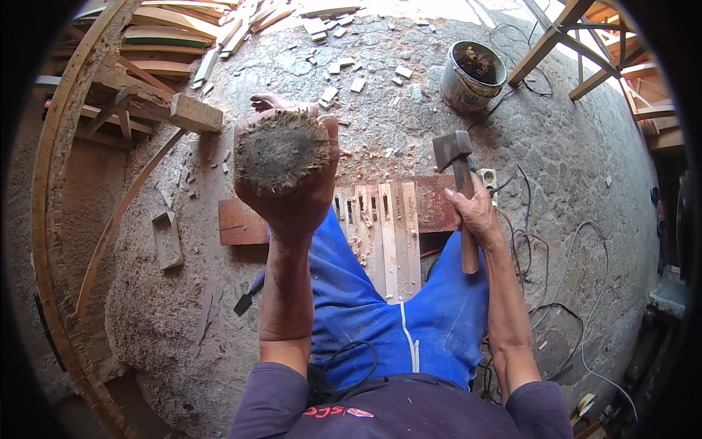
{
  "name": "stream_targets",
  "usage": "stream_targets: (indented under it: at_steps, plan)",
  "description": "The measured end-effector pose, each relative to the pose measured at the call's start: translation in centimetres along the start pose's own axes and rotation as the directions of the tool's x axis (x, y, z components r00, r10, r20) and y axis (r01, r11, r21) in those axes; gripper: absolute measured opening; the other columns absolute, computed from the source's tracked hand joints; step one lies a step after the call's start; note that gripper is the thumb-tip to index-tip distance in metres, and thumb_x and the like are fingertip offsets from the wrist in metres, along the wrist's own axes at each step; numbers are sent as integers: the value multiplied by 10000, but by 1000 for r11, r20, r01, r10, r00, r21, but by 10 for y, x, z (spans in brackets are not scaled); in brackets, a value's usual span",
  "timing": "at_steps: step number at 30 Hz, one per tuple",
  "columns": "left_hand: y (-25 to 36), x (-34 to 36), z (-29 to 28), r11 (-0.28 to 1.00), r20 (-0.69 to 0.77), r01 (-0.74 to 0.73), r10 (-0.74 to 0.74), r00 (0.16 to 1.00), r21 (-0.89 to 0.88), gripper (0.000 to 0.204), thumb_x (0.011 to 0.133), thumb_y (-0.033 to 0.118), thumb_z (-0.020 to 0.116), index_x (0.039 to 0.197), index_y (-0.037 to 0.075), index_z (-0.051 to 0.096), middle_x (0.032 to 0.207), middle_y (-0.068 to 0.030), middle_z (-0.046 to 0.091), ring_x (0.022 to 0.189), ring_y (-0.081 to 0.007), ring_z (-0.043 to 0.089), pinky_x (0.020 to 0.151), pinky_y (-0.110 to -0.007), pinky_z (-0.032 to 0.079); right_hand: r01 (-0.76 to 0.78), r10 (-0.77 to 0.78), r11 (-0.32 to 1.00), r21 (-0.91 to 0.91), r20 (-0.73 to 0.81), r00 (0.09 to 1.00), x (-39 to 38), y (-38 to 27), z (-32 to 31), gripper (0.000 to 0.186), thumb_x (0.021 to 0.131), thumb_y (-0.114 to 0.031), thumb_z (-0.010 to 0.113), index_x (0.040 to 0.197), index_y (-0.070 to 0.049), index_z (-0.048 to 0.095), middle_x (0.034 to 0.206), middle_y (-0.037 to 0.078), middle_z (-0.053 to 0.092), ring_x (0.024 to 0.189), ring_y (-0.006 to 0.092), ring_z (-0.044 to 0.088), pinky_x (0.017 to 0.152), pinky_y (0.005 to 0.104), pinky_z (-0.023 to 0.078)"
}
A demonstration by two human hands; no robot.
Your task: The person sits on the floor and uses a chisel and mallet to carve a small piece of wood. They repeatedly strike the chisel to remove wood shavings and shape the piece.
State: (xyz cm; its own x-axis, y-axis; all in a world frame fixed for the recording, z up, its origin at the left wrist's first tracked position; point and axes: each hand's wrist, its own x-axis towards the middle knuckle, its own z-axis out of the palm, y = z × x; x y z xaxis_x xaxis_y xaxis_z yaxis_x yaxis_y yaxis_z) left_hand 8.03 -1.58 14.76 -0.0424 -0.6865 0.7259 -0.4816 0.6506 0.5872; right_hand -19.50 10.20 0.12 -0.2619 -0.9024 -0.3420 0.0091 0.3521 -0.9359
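My left hand (pixel 296 212) is raised close to the camera, closed around a round wooden piece (pixel 281 154) whose dark, frayed end faces up; the rest of the piece is hidden. Over my right thigh, my right hand (pixel 477 212) grips a hammer (pixel 462 172) by its wooden handle, its broad steel head tilted up and away. Between my knees, light wooden strips (pixel 391 234) with dark slots lie side by side across a low red-brown bench (pixel 439 197). Wood chips are scattered over them.
Left of my leg is a chisel-like tool (pixel 250 294) with a blue handle. A shallow wooden box (pixel 168 240), a bucket (pixel 472 91) of shavings and several offcuts (pixel 357 85) stand or lie around. Cables (pixel 537 241) cross the right floor near a power socket (pixel 488 179); wooden frames (pixel 45 183) flank both sides.
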Motion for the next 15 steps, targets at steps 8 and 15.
stream_targets:
  at_steps: [8,15]
  plan:
    - [-102,-97,-111,753,247,381,-572,782,536,526,884,170,727,1285,5,428,1129,-300,637,1074,-494,631,925,-531,500,-264,290,888,377,-12,957,-39,46,33,272,963,-268,707,1056,-131,491,707,-13,526,465,85,531,372,264,467]
    - [-156,-281,-185,541,391,515,-840,377,665,531,829,101,684,1268,-31,415,1183,-358,611,1144,-535,588,969,-548,483,-315,322,944,94,-78,943,-34,62,36,293,954,-282,708,1054,-118,487,694,-10,511,452,92,520,368,267,457]
